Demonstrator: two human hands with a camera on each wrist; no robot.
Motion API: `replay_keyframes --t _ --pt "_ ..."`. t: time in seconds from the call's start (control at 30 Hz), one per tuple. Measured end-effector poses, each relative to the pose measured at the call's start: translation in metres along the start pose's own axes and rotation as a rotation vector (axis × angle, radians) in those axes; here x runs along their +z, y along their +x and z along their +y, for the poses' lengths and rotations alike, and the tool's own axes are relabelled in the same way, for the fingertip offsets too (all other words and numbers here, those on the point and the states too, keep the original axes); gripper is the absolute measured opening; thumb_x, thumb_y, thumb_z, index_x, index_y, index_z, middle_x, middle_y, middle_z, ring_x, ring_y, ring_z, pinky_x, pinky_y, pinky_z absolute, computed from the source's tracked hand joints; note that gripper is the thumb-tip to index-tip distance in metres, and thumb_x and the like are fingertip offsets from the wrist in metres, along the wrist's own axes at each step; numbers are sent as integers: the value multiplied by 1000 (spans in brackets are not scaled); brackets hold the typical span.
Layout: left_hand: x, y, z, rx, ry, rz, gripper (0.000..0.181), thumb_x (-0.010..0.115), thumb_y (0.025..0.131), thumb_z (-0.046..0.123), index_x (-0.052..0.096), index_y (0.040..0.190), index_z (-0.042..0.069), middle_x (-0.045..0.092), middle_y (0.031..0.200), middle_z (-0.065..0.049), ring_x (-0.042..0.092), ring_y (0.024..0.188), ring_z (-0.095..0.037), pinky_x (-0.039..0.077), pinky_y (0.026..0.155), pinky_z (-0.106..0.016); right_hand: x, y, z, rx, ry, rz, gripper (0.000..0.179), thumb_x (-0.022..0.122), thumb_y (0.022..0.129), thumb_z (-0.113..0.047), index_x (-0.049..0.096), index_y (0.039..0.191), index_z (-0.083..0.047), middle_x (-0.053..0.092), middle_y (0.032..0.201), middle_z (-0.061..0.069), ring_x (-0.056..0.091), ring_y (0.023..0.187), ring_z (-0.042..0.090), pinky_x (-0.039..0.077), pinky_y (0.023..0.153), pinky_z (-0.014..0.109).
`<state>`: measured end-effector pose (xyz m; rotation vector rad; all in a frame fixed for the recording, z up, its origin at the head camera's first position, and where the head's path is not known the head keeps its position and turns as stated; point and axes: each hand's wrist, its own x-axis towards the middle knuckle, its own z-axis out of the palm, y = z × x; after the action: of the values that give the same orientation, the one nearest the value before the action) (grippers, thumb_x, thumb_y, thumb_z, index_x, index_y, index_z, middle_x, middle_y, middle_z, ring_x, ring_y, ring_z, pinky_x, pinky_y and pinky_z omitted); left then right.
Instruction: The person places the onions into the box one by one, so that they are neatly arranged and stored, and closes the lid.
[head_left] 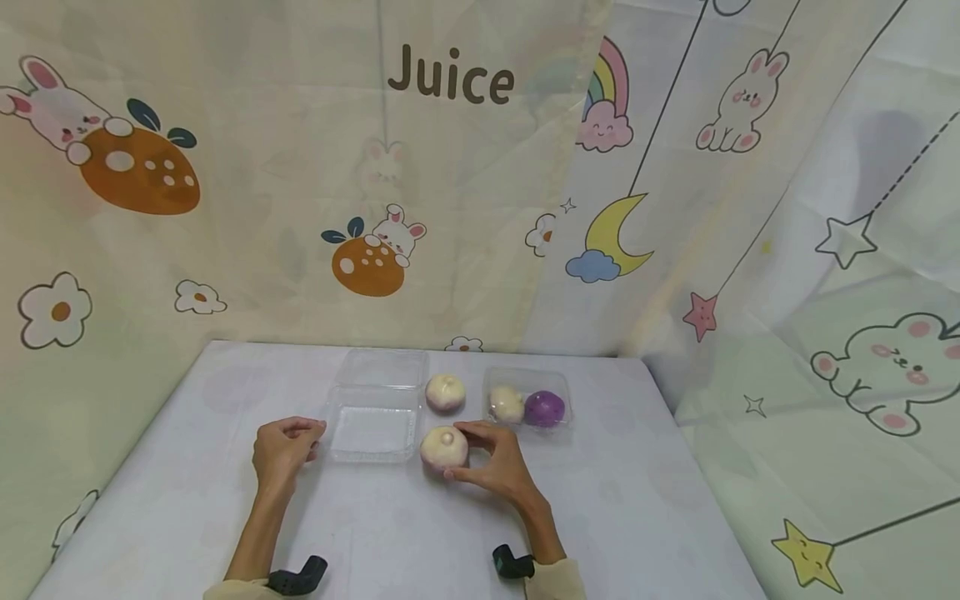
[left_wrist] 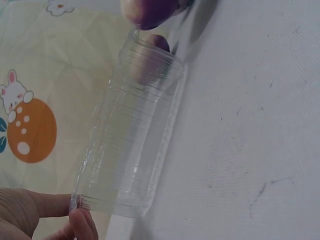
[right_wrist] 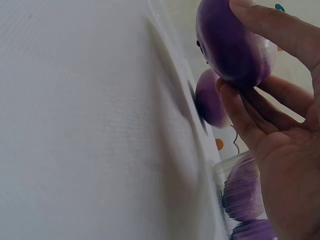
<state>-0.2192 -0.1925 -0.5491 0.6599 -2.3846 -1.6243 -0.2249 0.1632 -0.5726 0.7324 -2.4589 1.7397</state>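
**Steady on 1 side, gentle on the other**

The white table (head_left: 637,517) carries everything, and its flat top is the best support here: a box kept flat on it should be hard to tip.

The clear box (head_left: 375,457) lies left of centre, its lid (head_left: 382,368) folded back away from the person. Its walls look thin, so it probably flexes or slides at a slight knock.

To the right, the packed box (head_left: 528,380) holds 2 pieces side by side. It stands near the working arm, so a path that stays clear of it seems wise.

The right hand (head_left: 501,462) grasps the round piece (head_left: 442,450) by its sides, thumb nearer the person and fingers beyond, leaving the knobbed top in view. The piece is just beside the clear box's right wall; whether they touch is hard to tell. The skin looks smooth, so even, moderate pressure low on the curve should stop it slipping.

The left hand (head_left: 283,448) pinches the clear box's left rim between thumb and finger. That hold should be firm enough to stop sliding without buckling the plastic.

The loose piece (head_left: 446,393) sits just beyond the held piece, near the right fingertips; a brush could set it rolling, so lifting before moving sideways looks safer.
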Motion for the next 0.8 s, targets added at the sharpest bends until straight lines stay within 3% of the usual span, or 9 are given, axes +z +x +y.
replay_keyframes --t 0.8 --pt "1 -2 1 4 6 0 24 78 99 16 78 104 -7 74 71 -5 67 60 -14 60 53 -25 0 5 -8 -23 22 -9 69 102 76 -16 73 138 -11 75 136 8 73 125 19 62 109 31"
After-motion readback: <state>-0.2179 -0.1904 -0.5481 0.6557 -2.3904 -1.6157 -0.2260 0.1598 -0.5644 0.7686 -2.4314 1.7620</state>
